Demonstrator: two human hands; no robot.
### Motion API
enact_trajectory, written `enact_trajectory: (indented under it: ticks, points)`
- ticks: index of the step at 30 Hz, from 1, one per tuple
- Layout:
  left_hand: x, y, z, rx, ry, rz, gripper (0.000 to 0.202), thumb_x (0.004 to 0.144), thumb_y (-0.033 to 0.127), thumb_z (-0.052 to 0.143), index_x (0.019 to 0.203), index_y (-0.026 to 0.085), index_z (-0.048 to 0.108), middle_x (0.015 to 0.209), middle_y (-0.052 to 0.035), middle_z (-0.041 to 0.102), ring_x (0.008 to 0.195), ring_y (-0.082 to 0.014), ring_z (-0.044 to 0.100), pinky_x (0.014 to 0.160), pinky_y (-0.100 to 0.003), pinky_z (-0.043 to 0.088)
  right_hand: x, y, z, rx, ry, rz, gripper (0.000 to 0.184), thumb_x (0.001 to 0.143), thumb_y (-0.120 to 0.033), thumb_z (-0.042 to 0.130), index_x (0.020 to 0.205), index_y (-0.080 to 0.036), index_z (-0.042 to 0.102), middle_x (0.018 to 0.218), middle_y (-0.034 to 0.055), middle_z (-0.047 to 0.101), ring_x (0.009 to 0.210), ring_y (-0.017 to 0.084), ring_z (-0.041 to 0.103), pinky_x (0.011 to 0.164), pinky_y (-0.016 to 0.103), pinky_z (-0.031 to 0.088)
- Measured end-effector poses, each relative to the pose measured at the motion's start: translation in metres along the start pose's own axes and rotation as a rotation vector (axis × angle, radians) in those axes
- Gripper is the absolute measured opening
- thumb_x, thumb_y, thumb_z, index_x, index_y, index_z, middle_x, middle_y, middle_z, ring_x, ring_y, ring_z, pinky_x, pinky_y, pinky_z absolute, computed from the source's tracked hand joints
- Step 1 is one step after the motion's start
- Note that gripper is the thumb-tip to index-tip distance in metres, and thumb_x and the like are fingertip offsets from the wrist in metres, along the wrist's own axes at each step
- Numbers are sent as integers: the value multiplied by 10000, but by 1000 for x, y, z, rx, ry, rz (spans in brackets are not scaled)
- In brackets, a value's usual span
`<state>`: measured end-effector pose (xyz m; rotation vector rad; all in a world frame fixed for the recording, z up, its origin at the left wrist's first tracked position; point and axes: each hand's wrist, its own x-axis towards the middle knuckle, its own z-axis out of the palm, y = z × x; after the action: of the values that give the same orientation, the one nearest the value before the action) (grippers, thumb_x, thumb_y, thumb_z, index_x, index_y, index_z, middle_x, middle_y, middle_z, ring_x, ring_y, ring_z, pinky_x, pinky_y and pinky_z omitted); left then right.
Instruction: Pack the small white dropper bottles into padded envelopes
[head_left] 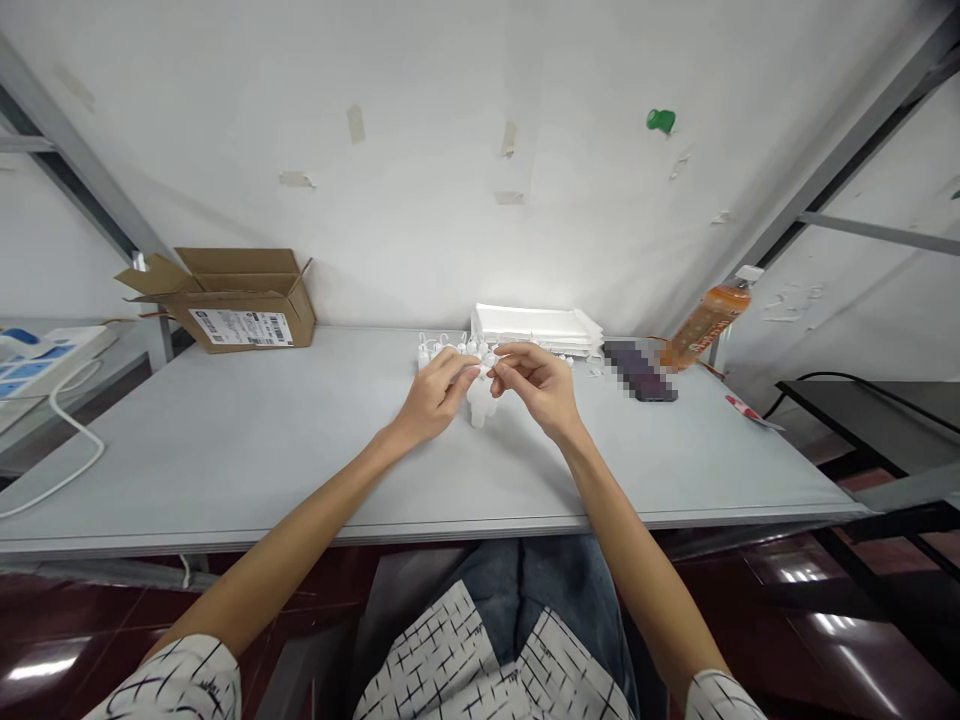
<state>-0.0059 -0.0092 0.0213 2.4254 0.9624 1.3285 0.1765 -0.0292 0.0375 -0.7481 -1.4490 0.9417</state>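
Observation:
My left hand (437,396) and my right hand (537,386) meet above the middle of the grey table (225,450). Their fingertips close around the top of a small white plastic bottle (478,408), which hangs below them. My fingers hide its neck and whatever is at its tip. Behind my hands stands a cluster of similar small white bottles (450,350), partly hidden by my fingers. Neither hand touches that cluster. A stack of white packaging sheets (536,328) lies just beyond it.
An open cardboard box (232,300) stands at the table's far left. At the right lie a pixelated phone (640,370) and a tilted orange drink bottle (706,325). A white cable (67,450) hangs at the left. A white wall closes the far side.

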Motion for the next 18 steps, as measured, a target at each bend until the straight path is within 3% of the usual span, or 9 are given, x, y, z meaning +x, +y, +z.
enact_trajectory:
  ticks: [6,10,13,18]
  points:
    - [2,6,-2,-144,-11,-80,354,1021,428,371,1054,190,631,844,-46,558,717,-148,530,599,-260,442,0,-1,2,112,22,60,306,705,-444,799,835,-181,714,771,33,707,664,168,674,620,361,604]
    - [1,5,-2,-148,-54,-67,352,1021,405,369,1103,182,629,901,-63,585,791,-160,563,620,-257,460,5,0,-4,86,62,53,257,720,-408,785,814,-180,713,748,28,681,638,150,636,527,304,559]
    - [1,0,-3,-92,-24,-45,341,1020,383,367,1137,185,620,1008,-78,607,833,-158,576,651,-258,467,13,-2,-27,26,183,-25,205,731,-364,773,791,-186,692,732,12,638,601,126,596,439,245,479]
    - [-1,-9,-2,76,11,-39,293,996,375,427,1033,190,652,979,-55,632,723,-124,571,600,-242,427,31,-9,-91,-63,471,-173,173,739,-315,758,804,-203,643,807,8,619,556,91,557,379,205,369]
